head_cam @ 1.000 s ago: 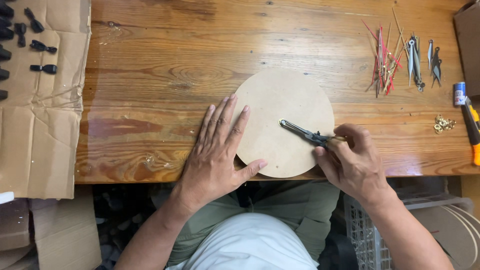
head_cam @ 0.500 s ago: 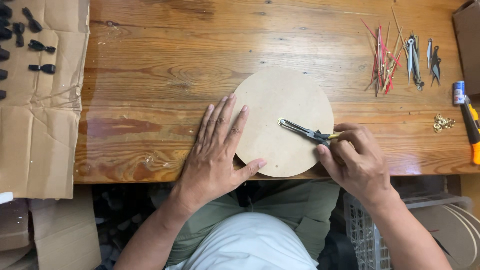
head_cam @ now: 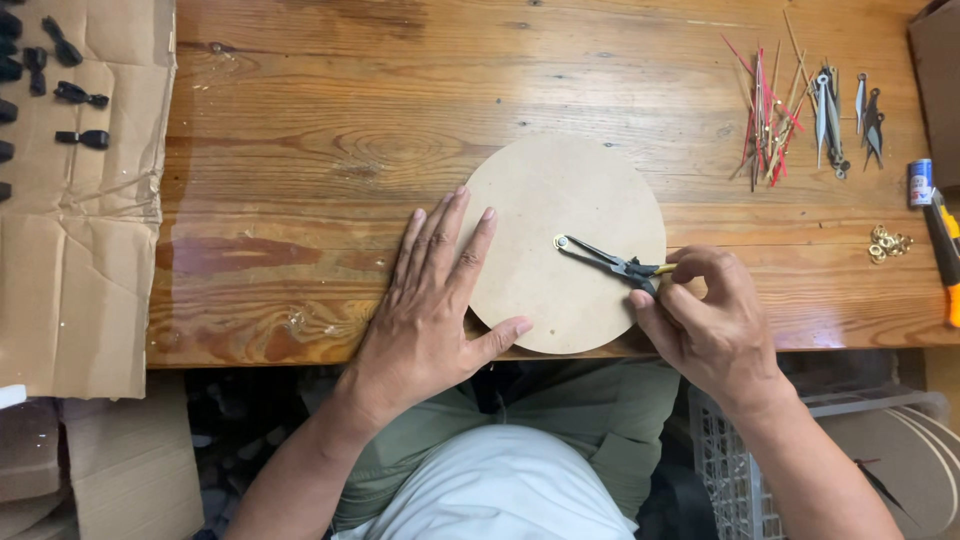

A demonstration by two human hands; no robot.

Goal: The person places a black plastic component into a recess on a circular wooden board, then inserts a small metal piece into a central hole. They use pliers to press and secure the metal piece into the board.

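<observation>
A round tan fibreboard disc (head_cam: pixel 560 200) lies flat on the wooden table (head_cam: pixel 330 150), near its front edge. My left hand (head_cam: pixel 435 290) rests palm down on the disc's left rim, fingers spread, thumb on the lower edge. My right hand (head_cam: pixel 705 320) grips the yellow-handled needle-nose pliers (head_cam: pixel 610 262) at the disc's right side. The pliers' tips reach the disc's centre, where a small brass ring (head_cam: pixel 561 241) sits.
A flattened cardboard sheet (head_cam: pixel 85 230) with several black pieces covers the table's left end. Thin red and tan sticks (head_cam: pixel 765 110) and dark metal pointers (head_cam: pixel 830 115) lie at the back right. Brass rings (head_cam: pixel 888 241), a small blue-capped tube (head_cam: pixel 920 182) and an orange-handled knife (head_cam: pixel 945 255) lie at the right edge.
My right hand has pushed the pliers slightly left, so their tips now sit at the disc's centre. My left hand has stayed in place.
</observation>
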